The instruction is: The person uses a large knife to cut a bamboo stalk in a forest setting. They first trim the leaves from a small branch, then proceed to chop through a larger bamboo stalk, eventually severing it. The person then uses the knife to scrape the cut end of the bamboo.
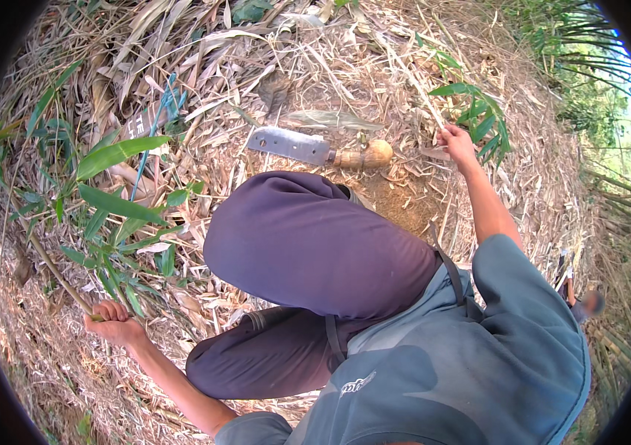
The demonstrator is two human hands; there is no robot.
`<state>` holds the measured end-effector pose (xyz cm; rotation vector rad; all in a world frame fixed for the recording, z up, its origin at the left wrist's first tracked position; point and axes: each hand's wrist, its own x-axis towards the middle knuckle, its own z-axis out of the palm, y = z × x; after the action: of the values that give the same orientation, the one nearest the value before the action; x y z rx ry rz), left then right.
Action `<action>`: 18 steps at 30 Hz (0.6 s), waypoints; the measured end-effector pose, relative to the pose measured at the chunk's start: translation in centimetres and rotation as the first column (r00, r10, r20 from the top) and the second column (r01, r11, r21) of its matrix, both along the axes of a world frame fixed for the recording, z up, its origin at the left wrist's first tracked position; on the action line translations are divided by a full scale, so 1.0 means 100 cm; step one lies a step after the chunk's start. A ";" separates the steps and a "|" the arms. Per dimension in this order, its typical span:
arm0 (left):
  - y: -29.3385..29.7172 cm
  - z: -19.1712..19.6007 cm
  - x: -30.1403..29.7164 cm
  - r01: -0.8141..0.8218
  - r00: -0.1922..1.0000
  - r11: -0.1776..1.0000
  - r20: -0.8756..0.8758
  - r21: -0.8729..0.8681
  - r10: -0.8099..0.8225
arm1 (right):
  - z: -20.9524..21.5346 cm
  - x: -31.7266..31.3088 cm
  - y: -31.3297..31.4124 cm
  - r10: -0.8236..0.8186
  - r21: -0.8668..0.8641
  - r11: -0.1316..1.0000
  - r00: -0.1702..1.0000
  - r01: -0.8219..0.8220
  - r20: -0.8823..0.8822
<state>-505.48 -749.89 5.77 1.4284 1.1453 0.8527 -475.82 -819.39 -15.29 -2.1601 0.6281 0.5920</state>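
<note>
My left hand (113, 324) is closed around a thin leafy branch (56, 267), whose stem runs up and away to the far left. Long green leaves (119, 157) stand over the ground beside it. Out to the right, my right hand (461, 148) pinches a slender pale stalk (421, 93) that stretches away over the litter. Green leaves (482, 119) hang close to its fingers. On the ground between my hands lies a machete, its broad metal blade (289, 144) pointing left and its rounded wooden handle (364, 155) toward my right hand. Neither hand touches it.
Dry leaves and straw (315, 59) cover the ground. Blue twine (172, 100) is tangled at the upper left. My bent knee (278, 237) rises just nearer than the machete. Another person (590, 304) is at the far right, near brush and bamboo.
</note>
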 end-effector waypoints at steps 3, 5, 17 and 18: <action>-0.002 -0.002 0.006 0.001 1.000 1.000 0.017 -0.023 -0.001 | 0.013 -0.003 -0.015 -0.102 0.139 0.986 0.992 0.091 0.079; -0.004 -0.003 0.009 0.021 0.999 0.999 0.027 -0.030 -0.021 | 0.016 -0.001 -0.023 -0.148 0.127 0.983 0.977 0.130 0.152; -0.010 0.007 0.017 -0.007 1.000 1.000 0.030 -0.024 0.008 | 0.081 0.038 0.076 -0.366 0.649 0.751 0.894 0.122 0.256; -0.010 0.009 0.018 -0.018 0.998 0.997 0.060 -0.071 0.022 | 0.094 0.042 0.099 -0.339 0.702 0.709 0.906 0.070 0.252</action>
<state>-503.67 -750.93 6.68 1.3266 1.1352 0.8558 -471.63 -809.50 -5.93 -1.4085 0.3557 0.2183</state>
